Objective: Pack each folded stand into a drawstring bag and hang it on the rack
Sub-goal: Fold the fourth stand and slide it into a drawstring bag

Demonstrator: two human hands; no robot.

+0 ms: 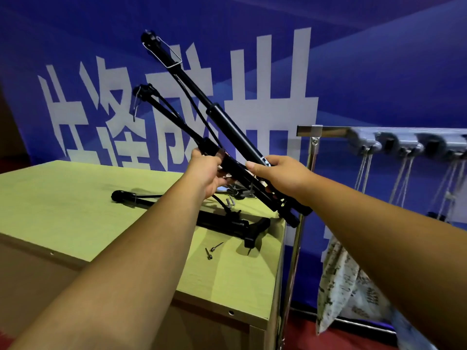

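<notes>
Two folded black stands are held up over the table's right end, crossing each other. My left hand [206, 174] grips the lower stand [174, 122], whose far end points up and left. My right hand [283, 179] grips the longer stand [219, 117], which reaches higher toward the banner and carries a wire clip near its tip. A third black stand [222, 221] lies flat on the green table [63, 203]. A patterned drawstring bag [346, 286] hangs low on the metal rack [328, 131] at the right.
Grey hooks with pale cords [404, 145] line the rack's bar. Two small metal pins [213, 250] and some small parts [235, 195] lie on the table near the flat stand. A blue banner with white characters [252, 72] stands behind. The rack's post [295, 248] runs along the table's right edge.
</notes>
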